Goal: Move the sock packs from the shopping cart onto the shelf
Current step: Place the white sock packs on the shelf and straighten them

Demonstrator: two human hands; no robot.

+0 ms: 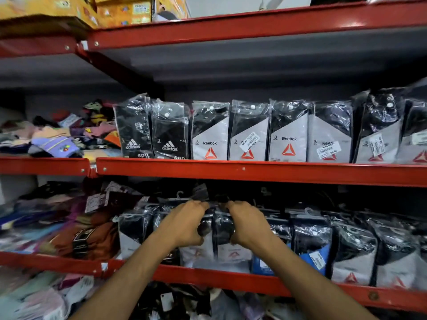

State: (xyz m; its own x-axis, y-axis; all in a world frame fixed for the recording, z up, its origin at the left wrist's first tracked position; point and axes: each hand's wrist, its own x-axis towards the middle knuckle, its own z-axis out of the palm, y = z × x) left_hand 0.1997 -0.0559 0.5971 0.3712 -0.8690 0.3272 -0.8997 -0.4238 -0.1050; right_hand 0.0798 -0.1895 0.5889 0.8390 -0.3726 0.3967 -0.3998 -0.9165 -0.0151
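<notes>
Two bare forearms reach up; left hand [184,224] and right hand [248,224] clutch one sock pack [219,229] on the lower red shelf [208,277], its label hidden. Above, packs read adidas [169,132] and Reebok [210,135].

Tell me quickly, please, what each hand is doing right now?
Left hand: closed on the sock packs on the lower shelf.
Right hand: closed on the same packs.
</notes>
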